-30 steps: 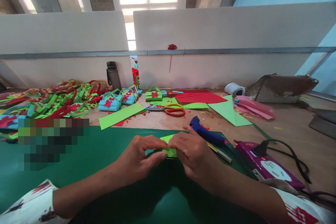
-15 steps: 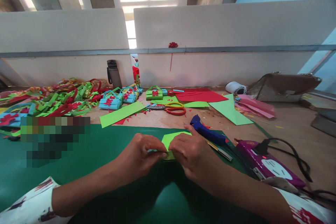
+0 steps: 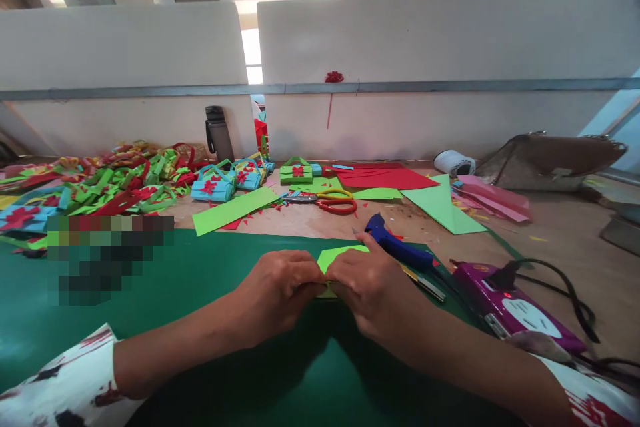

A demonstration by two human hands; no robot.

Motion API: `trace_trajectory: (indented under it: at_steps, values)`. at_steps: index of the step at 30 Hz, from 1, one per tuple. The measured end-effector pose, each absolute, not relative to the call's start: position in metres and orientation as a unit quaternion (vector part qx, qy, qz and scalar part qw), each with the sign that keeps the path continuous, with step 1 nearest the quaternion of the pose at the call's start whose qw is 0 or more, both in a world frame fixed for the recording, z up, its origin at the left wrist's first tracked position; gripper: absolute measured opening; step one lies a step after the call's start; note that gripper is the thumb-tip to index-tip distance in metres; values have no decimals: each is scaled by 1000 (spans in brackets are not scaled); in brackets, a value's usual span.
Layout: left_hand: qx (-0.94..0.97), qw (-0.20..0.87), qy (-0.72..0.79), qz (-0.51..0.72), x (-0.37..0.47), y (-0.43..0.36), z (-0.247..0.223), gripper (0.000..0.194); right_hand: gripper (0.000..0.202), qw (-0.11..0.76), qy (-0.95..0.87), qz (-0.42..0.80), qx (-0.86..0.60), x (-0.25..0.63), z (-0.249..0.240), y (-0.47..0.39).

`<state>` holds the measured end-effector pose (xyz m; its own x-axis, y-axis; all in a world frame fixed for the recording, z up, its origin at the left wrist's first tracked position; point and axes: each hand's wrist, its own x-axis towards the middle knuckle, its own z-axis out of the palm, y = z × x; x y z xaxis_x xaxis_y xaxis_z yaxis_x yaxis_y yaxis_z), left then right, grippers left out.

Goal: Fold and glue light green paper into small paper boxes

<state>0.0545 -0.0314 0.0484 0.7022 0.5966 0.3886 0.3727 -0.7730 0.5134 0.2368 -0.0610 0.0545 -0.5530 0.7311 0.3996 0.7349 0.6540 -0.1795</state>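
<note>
A piece of bright green paper [image 3: 336, 254] is between my two hands, low over the green mat [image 3: 200, 373]. My left hand [image 3: 285, 287] is closed, its thumb and fingers pinching the paper's near folded edge. Right beside it, my right hand [image 3: 364, 283] is closed on the same edge, with the fingertips of both hands almost touching. Much of the paper is hidden behind my fingers. Just beyond my right hand lie a blue glue gun [image 3: 400, 245] and a slim cutter or pen with a metal end [image 3: 428, 285].
Scissors [image 3: 336, 203], a green strip [image 3: 235, 210], red sheets [image 3: 387, 177] and small paper bags [image 3: 213, 188] lie beyond the mat. A purple power strip [image 3: 517, 310] with cables sits at right. Left are heaped paper pieces [image 3: 120, 180] and a bottle [image 3: 219, 133].
My left hand has slid right along the paper's edge, closing the gap to my right hand. My right hand keeps its grip. The whole view has shifted slightly.
</note>
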Motion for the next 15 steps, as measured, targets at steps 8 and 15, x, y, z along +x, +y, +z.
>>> trace_trajectory:
  at_steps: [8, 15]
  values:
    - [898, 227, 260, 274, 52, -28, 48, 19, 18, 209, -869, 108, -436, 238, 68, -62]
    - [866, 314, 288, 261, 53, -27, 51, 18, 16, 260, -870, 49, -416, 235, 61, -60]
